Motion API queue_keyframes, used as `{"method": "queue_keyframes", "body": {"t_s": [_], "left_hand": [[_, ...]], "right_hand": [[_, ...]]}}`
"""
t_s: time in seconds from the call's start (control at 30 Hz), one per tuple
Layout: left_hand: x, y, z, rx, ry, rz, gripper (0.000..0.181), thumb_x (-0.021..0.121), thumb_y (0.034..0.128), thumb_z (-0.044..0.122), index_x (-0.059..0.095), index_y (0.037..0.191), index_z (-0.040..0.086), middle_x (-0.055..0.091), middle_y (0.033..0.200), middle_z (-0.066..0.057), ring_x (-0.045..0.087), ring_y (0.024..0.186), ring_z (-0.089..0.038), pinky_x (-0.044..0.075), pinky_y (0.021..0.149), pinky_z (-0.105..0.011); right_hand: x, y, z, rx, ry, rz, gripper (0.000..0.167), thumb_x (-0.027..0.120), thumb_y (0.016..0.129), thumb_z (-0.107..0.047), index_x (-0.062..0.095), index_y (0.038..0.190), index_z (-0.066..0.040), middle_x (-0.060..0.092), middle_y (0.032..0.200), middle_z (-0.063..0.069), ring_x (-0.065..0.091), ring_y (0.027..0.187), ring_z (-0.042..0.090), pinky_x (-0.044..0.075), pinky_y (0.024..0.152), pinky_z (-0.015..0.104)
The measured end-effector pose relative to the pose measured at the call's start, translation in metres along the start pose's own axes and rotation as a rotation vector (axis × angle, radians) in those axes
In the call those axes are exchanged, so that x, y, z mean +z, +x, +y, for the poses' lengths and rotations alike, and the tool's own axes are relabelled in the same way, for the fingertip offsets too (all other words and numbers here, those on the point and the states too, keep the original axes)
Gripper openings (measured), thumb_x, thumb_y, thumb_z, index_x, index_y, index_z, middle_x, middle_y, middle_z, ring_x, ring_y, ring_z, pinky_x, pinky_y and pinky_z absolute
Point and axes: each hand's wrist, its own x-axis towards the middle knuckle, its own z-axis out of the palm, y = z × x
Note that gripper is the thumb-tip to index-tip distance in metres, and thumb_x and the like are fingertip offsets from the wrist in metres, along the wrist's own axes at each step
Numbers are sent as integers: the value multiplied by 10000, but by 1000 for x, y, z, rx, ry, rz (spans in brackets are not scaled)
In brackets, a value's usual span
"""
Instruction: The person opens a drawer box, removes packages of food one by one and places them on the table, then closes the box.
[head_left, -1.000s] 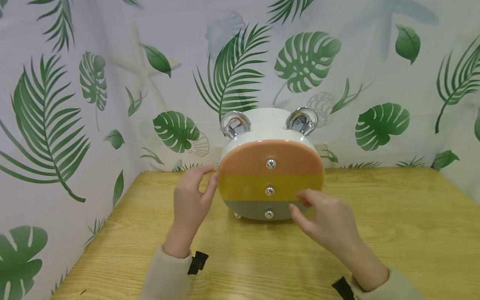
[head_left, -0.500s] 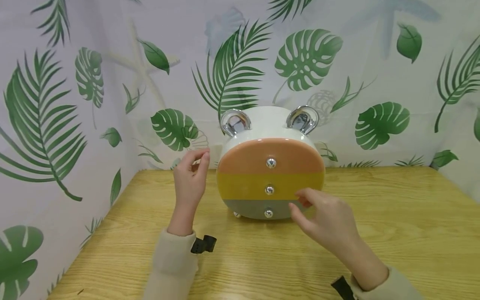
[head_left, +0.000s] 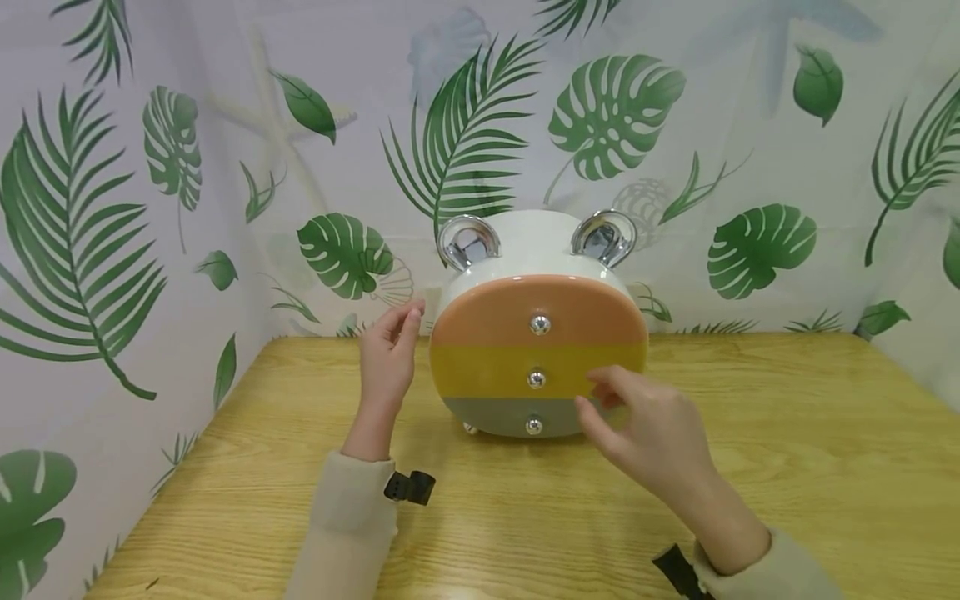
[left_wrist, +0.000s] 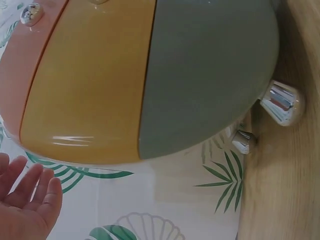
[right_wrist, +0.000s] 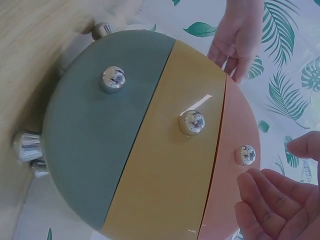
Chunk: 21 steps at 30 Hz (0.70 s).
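A small oval chest of drawers (head_left: 480, 372) stands on the table. Its front is banded orange, yellow and grey-green, each drawer bearing a round silver knob (head_left: 536, 379); all three look closed. Two chrome ears (head_left: 468, 242) top its white body. My left hand (head_left: 387, 362) is raised beside the chest's left edge, holding nothing, its fingers loosely bent. In front of the lower right of the chest hovers my right hand (head_left: 652, 433), relaxed and holding nothing. The right wrist view shows the fingers (right_wrist: 262, 200) apart from the knobs.
The wooden table (head_left: 787, 467) extends around the chest. A white cloth (head_left: 517, 125) printed with green leaves hangs behind it and along the sides. Silver feet (left_wrist: 282, 102) hold the chest off the tabletop. Black straps (head_left: 409, 487) sit at both wrists.
My left hand has drawn away from the chest's left edge and turned more upright, its fingers closer together. The right hand has barely moved. The chest stays in place.
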Motion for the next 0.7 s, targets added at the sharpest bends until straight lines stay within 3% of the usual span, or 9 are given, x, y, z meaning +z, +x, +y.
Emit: {"method": "queue_keyframes", "body": {"t_s": [0.4,0.7], "left_hand": [[5,1,-4,-23,39,-33,246,507,898,114,615,1059,-37,604,1070,-132,556,919,-202,467,769,-312],[7,0,-4,-41,18,-54,255,515,894,122,613,1076,-29,601,1085,-129,557,966,-204,465,804,-301]], "right_hand": [[6,14,-3,58,54,20,159,665,703,-124,634,822,-22,626,673,15,589,590,116,461,507,271],[14,30,-3,135,152,38,113,660,730,-77,639,822,-14,615,686,24,581,611,130,497,582,294]]}}
